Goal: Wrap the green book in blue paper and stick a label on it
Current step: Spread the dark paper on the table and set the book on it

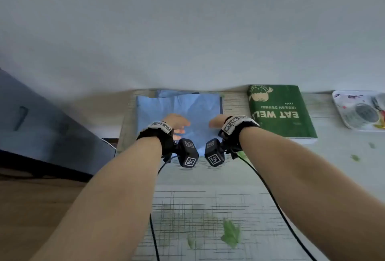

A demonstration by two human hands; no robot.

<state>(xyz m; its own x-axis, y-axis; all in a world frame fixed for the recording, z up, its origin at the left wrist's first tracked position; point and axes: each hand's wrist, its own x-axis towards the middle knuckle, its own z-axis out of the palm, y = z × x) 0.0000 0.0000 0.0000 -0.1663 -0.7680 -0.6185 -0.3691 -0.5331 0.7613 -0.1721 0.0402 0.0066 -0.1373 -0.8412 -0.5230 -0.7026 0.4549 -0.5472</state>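
The blue paper lies folded and creased on the table against the far wall. Both hands are over its near part: my left hand rests on the sheet with fingers stretched toward the right, and my right hand sits at the sheet's right side, mostly hidden behind its wrist strap. The green book, titled EAT WELL, lies flat and bare to the right of the paper, its cover facing up. I see no label clearly.
A white tray with a tape roll and small items stands at the far right. A grey slanted panel fills the left. The tablecloth carries a printed grid and green leaves. Black cables run from both wrist straps toward me.
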